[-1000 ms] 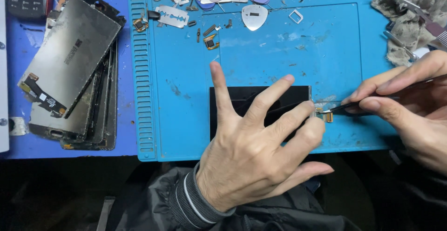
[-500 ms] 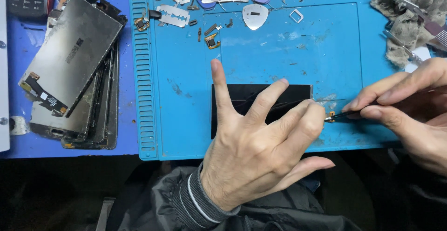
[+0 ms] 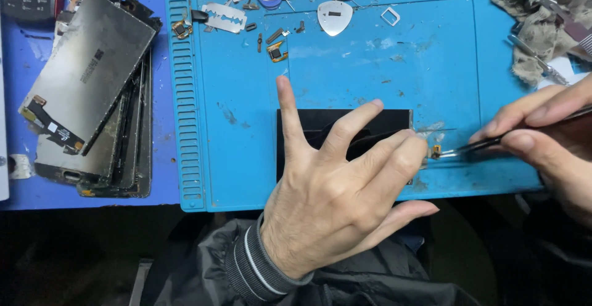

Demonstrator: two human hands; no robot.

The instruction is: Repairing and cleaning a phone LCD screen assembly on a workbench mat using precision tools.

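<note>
Left hand (image 3: 333,201), fingers spread, still pins the flat black phone panel (image 3: 320,124) near the blue silicone mat's (image 3: 382,72) front edge. Right hand (image 3: 549,139) pinches thin metal tweezers (image 3: 475,147), tips now at the small gold-coloured connector (image 3: 436,152), slightly lower than before.

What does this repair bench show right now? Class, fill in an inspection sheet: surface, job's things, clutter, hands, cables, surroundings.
Surface: blue mat, scuffed.
Job's things: black phone screen flat on mat; tweezers at its right edge.
Clutter: razor blade, picks, stack of screens, rag.
Hands: left hand presses screen; right hand pinches tweezers.
Cables: small ribbon part.
Surroundings: dark jacket sleeve.
</note>
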